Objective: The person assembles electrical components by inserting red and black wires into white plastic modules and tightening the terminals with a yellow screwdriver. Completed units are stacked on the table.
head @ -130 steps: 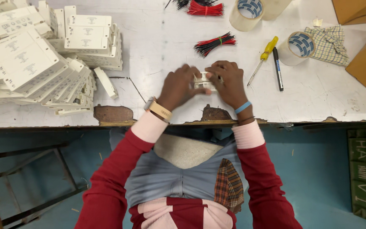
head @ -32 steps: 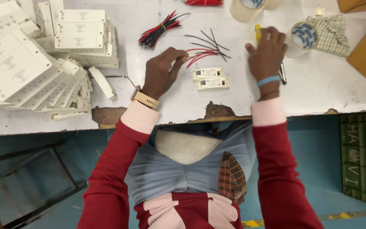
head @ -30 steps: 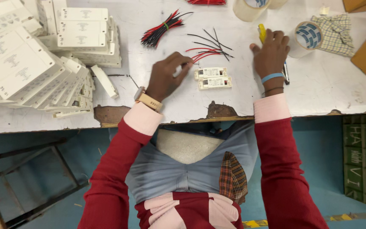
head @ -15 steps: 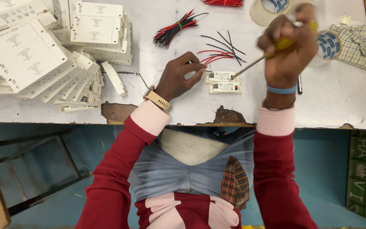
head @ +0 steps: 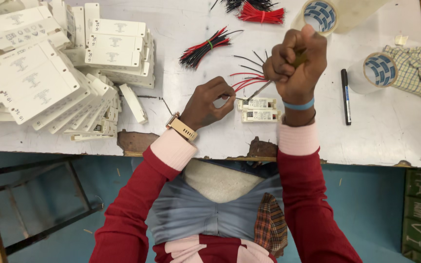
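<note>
Since the earlier frame, the right hand [head: 296, 63] has lifted the screwdriver [head: 261, 90] from the counter [head: 391, 131]; its fingers are now closed in a fist around the handle, and the tip points down at the two small white modules [head: 259, 109]. Beside them, the left hand [head: 208, 102] pinches a thin red wire [head: 242, 84] between its fingers. White boxes [head: 49, 78] are piled far left.

Red and black wires [head: 205, 47] are lying on the white table [head: 391, 136], beside white boxes [head: 49, 83]. A blue wristband [head: 298, 104] is showing above pink cuffs and red sleeves; the cloth [head: 412, 68] is checked.
</note>
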